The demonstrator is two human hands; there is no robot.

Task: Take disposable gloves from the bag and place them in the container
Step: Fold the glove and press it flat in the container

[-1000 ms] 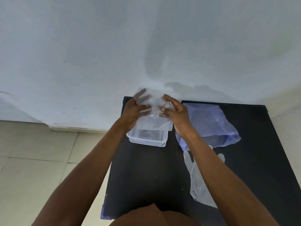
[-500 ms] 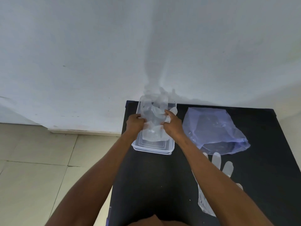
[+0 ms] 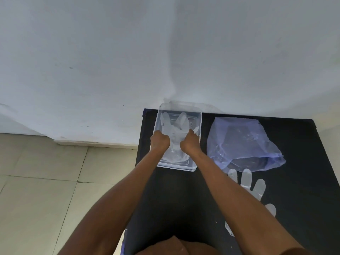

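Note:
A clear plastic container (image 3: pixel 200 124) stands at the far left of the black table, against the wall. A transparent disposable glove (image 3: pixel 174 127) lies inside it, fingers pointing to the wall. My left hand (image 3: pixel 159 142) and my right hand (image 3: pixel 189 143) are both closed on the glove's near part, down inside the container. To the right lies the bluish plastic bag (image 3: pixel 241 142), its mouth open toward me. A second clear glove (image 3: pixel 254 188) lies flat on the table in front of the bag, partly hidden by my right forearm.
The black table (image 3: pixel 298 181) has its left edge just beside the container, with tiled floor (image 3: pixel 46 190) below. A white wall (image 3: pixel 165 52) rises directly behind the table. My knee shows at the bottom centre.
The glove was held up above the container a second ago. Both hands have since brought it down into the container and pressed it flat there.

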